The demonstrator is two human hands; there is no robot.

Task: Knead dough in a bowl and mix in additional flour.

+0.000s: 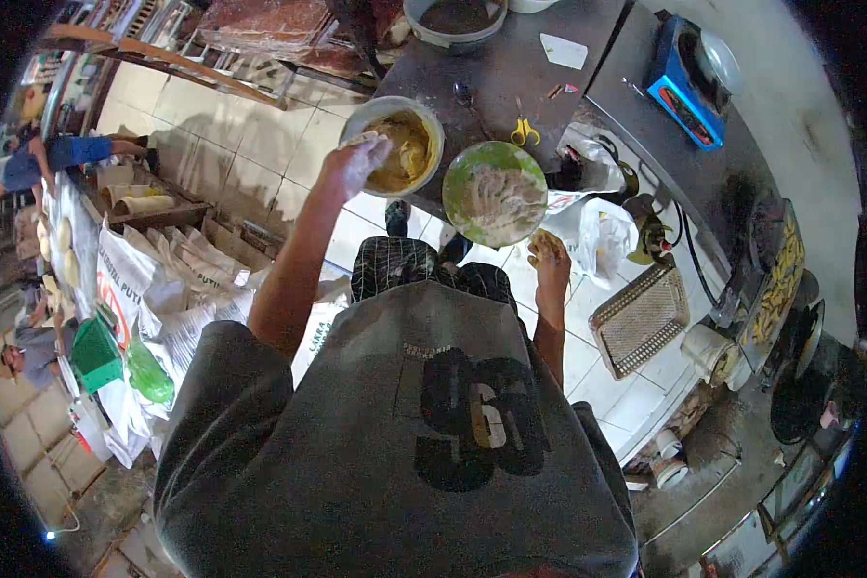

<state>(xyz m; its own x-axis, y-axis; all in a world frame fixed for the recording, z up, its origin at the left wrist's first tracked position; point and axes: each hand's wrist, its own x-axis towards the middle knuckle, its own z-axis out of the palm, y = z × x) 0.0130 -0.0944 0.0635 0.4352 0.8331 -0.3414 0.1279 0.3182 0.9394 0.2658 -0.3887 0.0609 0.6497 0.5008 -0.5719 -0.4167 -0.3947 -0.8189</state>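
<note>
My left hand, dusted white, reaches over the near-left rim of a pale bucket. Its fingers stretch out above the thick yellow dough inside, and I see nothing held in them. On the right, my right hand hangs just below and beside a green plate. The fingers there are curled and smeared with yellowish dough; whether a piece lies inside them is hidden. Pale flour covers much of the plate, with finger-like furrows across it.
Behind the plate, yellow scissors and a dark spoon lie on the dark table. A blue stove stands at right. Below are a plastic crate and a white bag; sacks lie left. Other people are far left.
</note>
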